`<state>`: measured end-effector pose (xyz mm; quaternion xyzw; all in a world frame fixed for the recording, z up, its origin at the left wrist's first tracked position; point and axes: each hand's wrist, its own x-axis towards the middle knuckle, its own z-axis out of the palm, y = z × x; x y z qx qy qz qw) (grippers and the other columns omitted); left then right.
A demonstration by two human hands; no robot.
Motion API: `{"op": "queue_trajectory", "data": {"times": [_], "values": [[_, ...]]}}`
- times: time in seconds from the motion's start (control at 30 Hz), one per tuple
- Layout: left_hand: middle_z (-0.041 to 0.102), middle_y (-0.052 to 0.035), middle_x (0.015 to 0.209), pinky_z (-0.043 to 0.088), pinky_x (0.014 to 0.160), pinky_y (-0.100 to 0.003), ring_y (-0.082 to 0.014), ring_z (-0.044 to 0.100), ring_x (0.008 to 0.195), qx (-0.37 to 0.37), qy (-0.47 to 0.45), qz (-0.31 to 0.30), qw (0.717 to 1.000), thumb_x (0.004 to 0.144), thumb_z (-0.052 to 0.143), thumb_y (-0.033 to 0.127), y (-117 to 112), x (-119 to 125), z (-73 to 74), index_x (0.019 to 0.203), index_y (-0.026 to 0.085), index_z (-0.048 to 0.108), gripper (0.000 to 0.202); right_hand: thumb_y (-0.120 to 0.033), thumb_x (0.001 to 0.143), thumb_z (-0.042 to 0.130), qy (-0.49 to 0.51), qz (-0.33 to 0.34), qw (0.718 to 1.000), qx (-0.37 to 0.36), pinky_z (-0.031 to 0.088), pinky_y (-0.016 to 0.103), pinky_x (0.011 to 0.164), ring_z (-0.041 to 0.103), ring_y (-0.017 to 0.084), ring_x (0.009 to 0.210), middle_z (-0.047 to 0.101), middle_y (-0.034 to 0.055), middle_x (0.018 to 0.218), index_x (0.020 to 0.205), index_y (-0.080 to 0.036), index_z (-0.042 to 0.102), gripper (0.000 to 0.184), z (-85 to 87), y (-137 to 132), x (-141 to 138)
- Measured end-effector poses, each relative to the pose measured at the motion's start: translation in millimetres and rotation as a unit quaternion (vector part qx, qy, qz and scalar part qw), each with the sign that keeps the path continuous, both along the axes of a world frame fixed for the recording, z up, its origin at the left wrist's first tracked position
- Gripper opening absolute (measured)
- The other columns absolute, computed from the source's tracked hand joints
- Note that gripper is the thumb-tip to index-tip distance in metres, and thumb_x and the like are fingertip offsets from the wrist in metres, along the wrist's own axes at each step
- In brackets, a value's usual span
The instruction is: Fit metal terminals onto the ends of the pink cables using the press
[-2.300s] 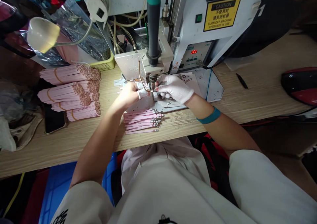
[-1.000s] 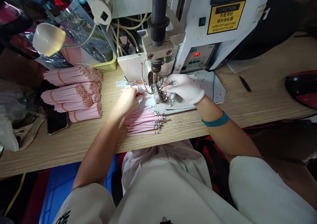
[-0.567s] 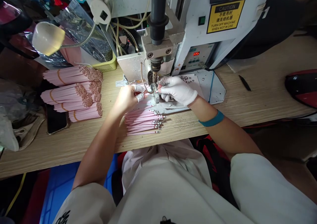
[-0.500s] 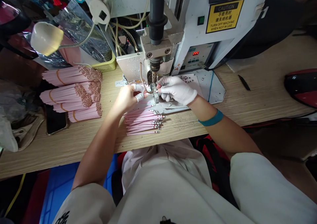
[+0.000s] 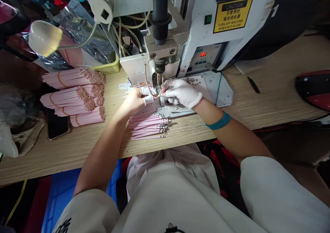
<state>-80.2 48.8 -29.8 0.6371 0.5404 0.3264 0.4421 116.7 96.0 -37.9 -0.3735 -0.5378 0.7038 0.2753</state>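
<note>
My left hand (image 5: 137, 100), with white covers on thumb and finger, is closed in a pinch at the left of a small metal block (image 5: 162, 101). It seems to hold a thin pink wire, mostly hidden by the fingers. From the right, my right hand (image 5: 182, 93) in a white glove pinches a tiny piece at the same block, too small to make out. Just above the fingertips stands the soldering machine's tip (image 5: 159, 79), with a curved metal tube (image 5: 146, 78) beside it. A pile of pink wires with small pale end pieces (image 5: 148, 126) lies below my hands.
Banded bundles of pink wires (image 5: 60, 97) lie at left, beside a phone (image 5: 58, 124) and a lit lamp (image 5: 45, 39). A yellow basket (image 5: 109, 68) stands behind. Small parts lie on a white plate (image 5: 224, 93); farther right is a black pointed piece (image 5: 253, 85).
Both hands stay pinched at the block, with hardly any movement. The red digits on the machine's display have changed and now read 385. The whole view has shifted slightly.
</note>
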Motion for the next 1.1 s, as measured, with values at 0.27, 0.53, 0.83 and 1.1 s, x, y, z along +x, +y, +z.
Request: {"op": "queue_trajectory", "data": {"times": [0.27,0.53,0.83,1.1], "values": [[0.047,0.0052,0.056,0.026,0.05,-0.021,-0.0055,0.031,0.051,-0.022,-0.031,0.02,0.999,0.062,0.068,0.025,3.2,-1.4,-2.6,0.061,0.013,0.064,0.013,-0.001,0.078,0.061,-0.001,-0.004,1.0,0.003,0.028,0.014,0.029,0.046,0.005,0.038,0.052,-0.0036,0.056,0.075,-0.016,0.055,0.017,-0.1,-0.3,-0.8],[0.056,0.0024,0.063,0.029,0.051,-0.02,-0.0068,0.04,0.055,-0.031,-0.036,0.031,0.998,0.059,0.069,0.025,2.0,1.3,1.5,0.067,0.012,0.071,0.016,0.002,0.076,0.059,0.007,-0.01,1.0,-0.014,0.026,0.014,0.028,0.047,0.005,0.038,0.057,-0.0016,0.064,0.076,-0.016,0.055,0.018,2.0,-1.0,-1.1],[0.053,0.0024,0.059,0.026,0.047,-0.02,-0.0055,0.036,0.051,-0.049,-0.017,0.044,0.998,0.058,0.072,0.03,2.4,1.9,6.4,0.065,0.011,0.071,0.021,0.001,0.076,0.06,0.009,-0.012,1.0,-0.024,0.026,0.014,0.029,0.046,0.005,0.039,0.056,-0.0013,0.064,0.077,-0.017,0.054,0.019,1.3,-1.2,-1.5],[0.051,0.0034,0.054,0.024,0.046,-0.021,-0.0053,0.034,0.048,-0.061,-0.032,0.037,0.997,0.057,0.07,0.029,2.1,2.8,8.8,0.065,0.011,0.071,0.02,0.0,0.081,0.06,-0.016,-0.006,1.0,-0.005,0.027,0.014,0.029,0.045,0.005,0.04,0.053,-0.0028,0.059,0.08,-0.017,0.053,0.019,6.1,-3.0,0.7]]}}
